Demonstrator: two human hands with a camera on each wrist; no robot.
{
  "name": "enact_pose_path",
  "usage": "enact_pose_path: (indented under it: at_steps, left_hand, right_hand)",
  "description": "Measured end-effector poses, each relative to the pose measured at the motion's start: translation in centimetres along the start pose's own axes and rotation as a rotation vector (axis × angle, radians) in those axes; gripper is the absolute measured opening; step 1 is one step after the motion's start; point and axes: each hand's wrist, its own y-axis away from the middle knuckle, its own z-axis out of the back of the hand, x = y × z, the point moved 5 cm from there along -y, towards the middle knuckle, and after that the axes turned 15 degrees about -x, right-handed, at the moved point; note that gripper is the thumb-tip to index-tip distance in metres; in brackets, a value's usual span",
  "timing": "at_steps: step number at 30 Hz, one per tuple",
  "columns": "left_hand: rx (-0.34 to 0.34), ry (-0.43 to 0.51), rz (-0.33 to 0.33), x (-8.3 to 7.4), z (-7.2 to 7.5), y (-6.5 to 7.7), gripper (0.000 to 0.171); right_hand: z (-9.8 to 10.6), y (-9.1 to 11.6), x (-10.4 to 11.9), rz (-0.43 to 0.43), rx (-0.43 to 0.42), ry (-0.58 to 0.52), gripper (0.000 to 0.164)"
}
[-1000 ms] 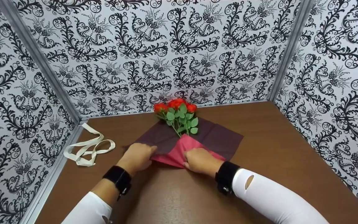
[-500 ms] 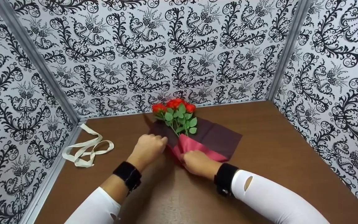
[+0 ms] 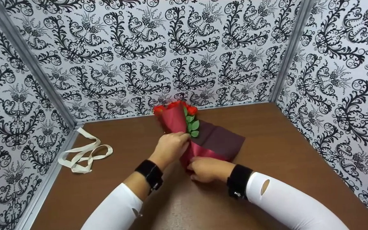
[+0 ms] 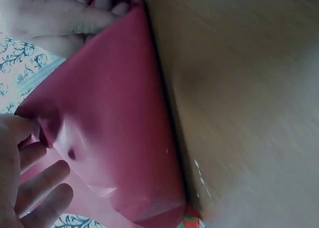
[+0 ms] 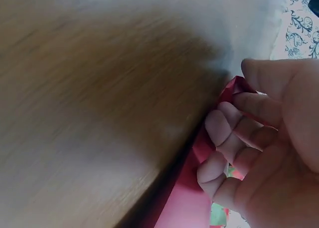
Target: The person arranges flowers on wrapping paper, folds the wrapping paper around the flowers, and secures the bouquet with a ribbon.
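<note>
- Red roses (image 3: 192, 111) with green leaves (image 3: 195, 125) lay on a brown wooden table (image 3: 286, 166), blooms toward the patterned back wall (image 3: 190, 48).
- Two-tone wrapping paper (image 3: 174, 120), crimson and dark plum, lay beneath them; its left flap covered the stems and part of the blooms, while its right side lay spread flat.
- The left hand (image 3: 172, 147) pinched the folded flap near the stems.
- The right hand (image 3: 207, 169), fingers curled, gripped the paper's near end.
- A cream ribbon (image 3: 87, 134) lay loosely looped, well apart at the left.
- The flap could spring back if the left hand let go too soon; a hard tug might crease the paper, drag the stems askew or crush petals.
</note>
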Motion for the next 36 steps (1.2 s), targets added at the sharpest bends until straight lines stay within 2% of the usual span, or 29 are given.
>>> enact_pose_path:
  at_steps: [5,9,12,14,19,24,27,31,34,36]
  left_hand:
    - [0.083,0.079,0.001,-0.8,-2.0,-0.7,0.018]
    - [0.200,0.143,-0.017,-1.6,-3.7,-0.8,0.025]
    - [0.286,0.189,-0.011,-1.9,-4.8,-0.5,0.029]
    - [0.326,0.207,0.000,-2.0,-5.5,-0.2,0.031]
    - [0.401,0.240,0.049,-1.8,-7.1,0.5,0.029]
    - [0.454,0.256,0.098,-1.7,-8.2,1.4,0.025]
    - [0.476,0.260,0.109,-1.6,-8.5,1.7,0.028]
    - [0.518,0.275,0.112,-1.6,-9.0,2.0,0.037]
    - [0.538,0.283,0.102,-1.5,-9.5,2.2,0.030]
    - [0.535,0.290,0.091,-1.4,-9.7,2.4,0.018]
  right_hand:
    - [0.6,0.5,0.0,0.045,0.005,0.031,0.028]
    - [0.9,1.0,-0.3,0.024,0.020,-0.026,0.023]
    - [1.2,1.4,-0.6,0.010,0.024,-0.098,0.014]
    - [1.3,1.8,-0.6,0.033,0.027,-0.132,0.010]
    - [1.7,2.8,-0.8,0.130,0.032,-0.185,0.007]
    - [2.3,3.5,-1.3,0.141,0.050,-0.271,0.006]
    - [2.8,3.8,-1.9,0.091,0.031,-0.307,0.011]
    - [3.4,4.0,-3.6,-0.049,-0.070,-0.277,0.014]
    - [3.7,4.1,-5.2,-0.156,-0.137,-0.219,0.013]
    - [3.8,4.1,-6.1,-0.202,-0.153,-0.194,0.012]
